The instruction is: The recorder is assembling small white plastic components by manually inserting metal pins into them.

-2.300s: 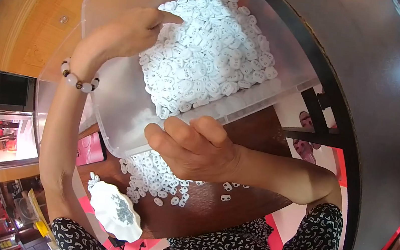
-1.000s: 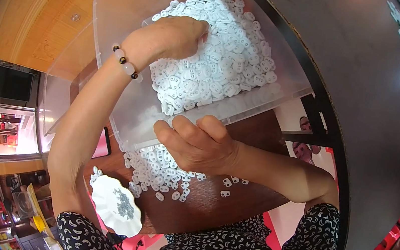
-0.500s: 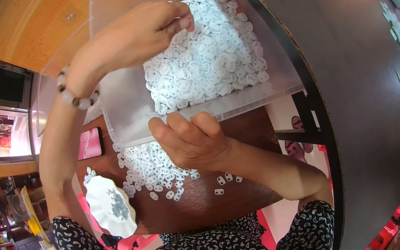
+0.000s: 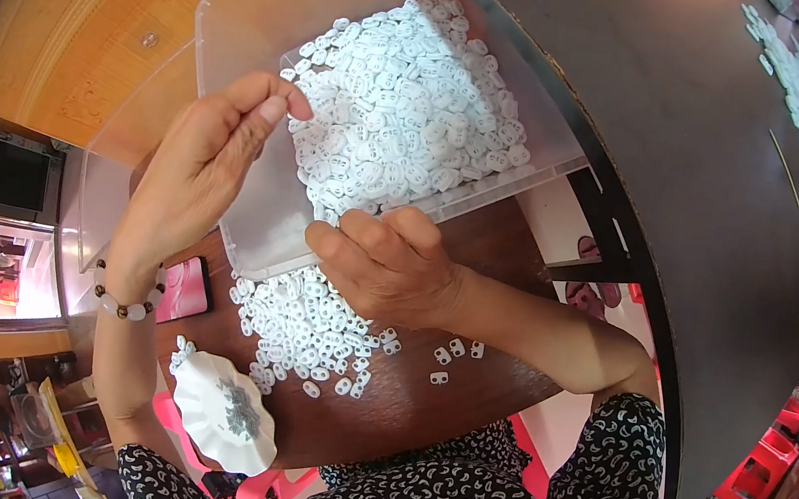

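Note:
A clear plastic box [image 4: 269,207] holds a large heap of small white oval pieces [image 4: 418,111], each with two holes or dark marks. My left hand [image 4: 199,147], wearing a bead bracelet, is over the box's left side next to the heap. Its thumb and forefinger are pinched together; whether anything sits between them is too small to tell. At the box's near edge my right hand [image 4: 385,266] is curled in a fist that hides what is inside. Below it, similar white pieces [image 4: 293,326] lie piled on a brown wooden surface [image 4: 401,391].
A white scalloped dish [image 4: 204,390] with a dark grey patch stands at the lower left. Near it lies a phone [image 4: 187,290]. The dark tabletop [image 4: 714,311] at right carries more white pieces [image 4: 798,95] and a thin stick [image 4: 784,169]. A red stool [image 4: 756,466] is farther right.
My left hand has drawn back from the heap, moving left and nearer to me, its fingers pinched. My right hand has barely moved. The view has shifted slightly.

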Motion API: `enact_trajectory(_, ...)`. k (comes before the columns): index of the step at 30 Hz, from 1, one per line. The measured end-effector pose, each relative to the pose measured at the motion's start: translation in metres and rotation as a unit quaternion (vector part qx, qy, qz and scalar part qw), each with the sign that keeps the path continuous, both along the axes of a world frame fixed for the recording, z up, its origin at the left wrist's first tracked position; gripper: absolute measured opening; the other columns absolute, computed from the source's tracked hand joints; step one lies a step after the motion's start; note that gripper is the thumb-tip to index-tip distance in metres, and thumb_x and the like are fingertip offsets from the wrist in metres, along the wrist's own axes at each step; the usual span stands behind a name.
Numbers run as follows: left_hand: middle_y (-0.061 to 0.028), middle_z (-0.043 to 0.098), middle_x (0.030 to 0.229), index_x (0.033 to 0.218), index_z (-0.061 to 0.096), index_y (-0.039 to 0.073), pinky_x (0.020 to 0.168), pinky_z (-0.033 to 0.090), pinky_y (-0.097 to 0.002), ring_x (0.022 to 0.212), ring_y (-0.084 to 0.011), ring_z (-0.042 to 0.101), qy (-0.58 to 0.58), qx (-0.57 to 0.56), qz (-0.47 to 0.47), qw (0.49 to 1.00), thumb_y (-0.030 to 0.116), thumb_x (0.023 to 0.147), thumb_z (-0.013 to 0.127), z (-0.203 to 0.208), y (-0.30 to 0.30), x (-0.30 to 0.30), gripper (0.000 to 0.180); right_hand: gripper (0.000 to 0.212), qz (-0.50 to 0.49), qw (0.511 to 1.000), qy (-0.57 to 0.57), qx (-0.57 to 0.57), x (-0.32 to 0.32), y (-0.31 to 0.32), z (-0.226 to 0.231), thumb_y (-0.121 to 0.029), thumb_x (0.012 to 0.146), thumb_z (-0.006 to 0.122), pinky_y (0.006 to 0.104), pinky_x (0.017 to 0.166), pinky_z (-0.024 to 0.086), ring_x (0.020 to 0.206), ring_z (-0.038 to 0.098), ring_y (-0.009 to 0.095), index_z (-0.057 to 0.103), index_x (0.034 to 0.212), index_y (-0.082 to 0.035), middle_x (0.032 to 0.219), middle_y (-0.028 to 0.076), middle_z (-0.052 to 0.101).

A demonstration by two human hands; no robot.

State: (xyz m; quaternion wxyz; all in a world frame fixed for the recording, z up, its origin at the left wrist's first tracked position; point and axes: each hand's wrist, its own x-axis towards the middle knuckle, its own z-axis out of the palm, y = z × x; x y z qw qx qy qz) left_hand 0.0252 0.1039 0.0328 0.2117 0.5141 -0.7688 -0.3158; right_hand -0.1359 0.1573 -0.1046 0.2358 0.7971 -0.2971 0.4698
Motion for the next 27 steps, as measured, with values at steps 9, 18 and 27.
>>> enact_trajectory(9, 0.0044, 0.031, 0.06, 0.1, 0.06, 0.003, 0.05, 0.025, -0.0258, 0.057, -0.006, 0.03, 0.046, -0.046, 0.04, 0.997, 0.022, 0.103, 0.045, -0.022, 0.009, 0.01, 0.024, 0.018, 0.02, 1.0, -0.008, 0.008, 0.002, -0.001, -0.003, -0.017, 0.069, 0.059, 0.036, 0.084, 0.033, 0.097, 0.049, 0.019, 0.064, 0.081, -0.005, 0.103, 0.001, 0.057)
enact_trajectory(18, -0.0059, 0.054, 0.073, 0.122, 0.059, -0.001, 0.067, 0.042, -0.0253, 0.071, -0.009, 0.046, 0.02, -0.085, 0.026, 0.996, 0.019, 0.102, 0.046, -0.009, -0.031, 0.0, 0.032, 0.02, 0.027, 1.0, 0.003, 0.005, -0.001, -0.002, -0.004, -0.016, 0.069, 0.058, 0.0361, 0.081, 0.034, 0.097, 0.05, 0.018, 0.064, 0.083, -0.003, 0.106, 0.003, 0.057)
enact_trajectory(27, 0.0051, 0.044, 0.067, 0.117, 0.064, 0.001, 0.057, 0.033, -0.024, 0.064, -0.0058, 0.04, -0.015, -0.075, -0.008, 0.997, 0.023, 0.102, 0.047, -0.01, -0.039, 0.011, 0.032, 0.003, -0.006, 1.0, -0.003, -0.009, 0.002, -0.004, -0.002, -0.017, 0.072, 0.062, 0.0332, 0.077, 0.032, 0.091, 0.051, 0.013, 0.06, 0.071, -0.014, 0.102, -0.005, 0.058)
